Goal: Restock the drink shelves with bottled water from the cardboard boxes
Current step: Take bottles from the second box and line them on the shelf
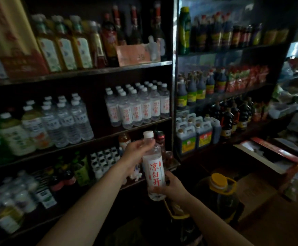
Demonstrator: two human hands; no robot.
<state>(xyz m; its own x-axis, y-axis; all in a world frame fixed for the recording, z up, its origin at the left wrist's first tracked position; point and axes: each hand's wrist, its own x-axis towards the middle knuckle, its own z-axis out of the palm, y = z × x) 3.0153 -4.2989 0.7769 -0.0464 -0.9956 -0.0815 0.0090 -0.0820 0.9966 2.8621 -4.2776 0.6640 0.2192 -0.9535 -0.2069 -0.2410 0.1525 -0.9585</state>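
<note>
A clear water bottle (154, 167) with a white cap and a white label in red characters stands upright in front of the shelves. My left hand (135, 157) grips its neck and shoulder from the left. My right hand (171, 187) holds its lower part from the right, fingers curled round the base. On the middle shelf (98, 138), up and behind, stands a group of several matching bottles (137, 107), with a dark gap to their left. An open cardboard box (269, 155) with a red rim sits at the right.
More clear water bottles (68, 119) and pale juice bottles stand at the left of the middle shelf. A large oil jug with a yellow cap (217, 183) sits low right of my hands. Dark sauce bottles (215, 107) fill the right-hand rack. Small bottles line the lower shelf.
</note>
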